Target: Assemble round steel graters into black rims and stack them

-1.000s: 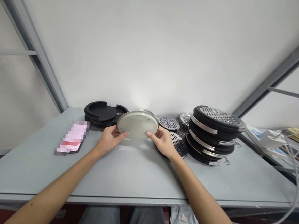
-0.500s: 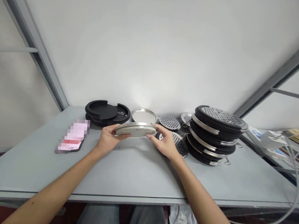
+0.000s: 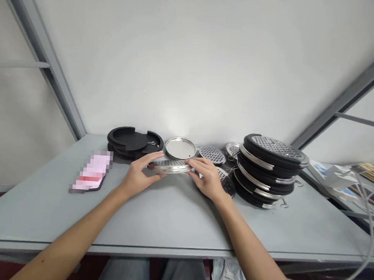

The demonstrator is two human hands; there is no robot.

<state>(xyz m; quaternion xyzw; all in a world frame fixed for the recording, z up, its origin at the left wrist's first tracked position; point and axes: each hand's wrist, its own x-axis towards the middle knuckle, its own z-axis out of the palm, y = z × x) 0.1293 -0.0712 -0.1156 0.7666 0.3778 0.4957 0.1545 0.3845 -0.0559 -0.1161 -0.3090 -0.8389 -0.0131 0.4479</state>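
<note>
Above the middle of the grey table (image 3: 155, 223), a round metal disc (image 3: 171, 168) with a raised silver rim and a perforated upper face is held nearly level. My left hand (image 3: 142, 173) grips its left edge, thumb below and fingers on top. Opposite it, my right hand (image 3: 206, 175) pinches the right edge in the same way. Just behind the disc, a shallow round metal piece (image 3: 180, 148) with a pale inside lies near the wall. Close to my right hand are a perforated plate with black edging (image 3: 225, 182) and a grey perforated round plate (image 3: 212, 155).
Black round rings (image 3: 119, 140) are stacked at the back left, with a small metal clip on them. A phone (image 3: 92, 170) with a blurred screen lies at left. A tall stack of black-rimmed perforated discs (image 3: 266, 171) stands at right. A white cable (image 3: 372, 229) hangs over the right side.
The disc has tipped from showing its pale smooth face to showing the perforated one, and sits slightly lower. Both hands have shifted their fingers onto its top.
</note>
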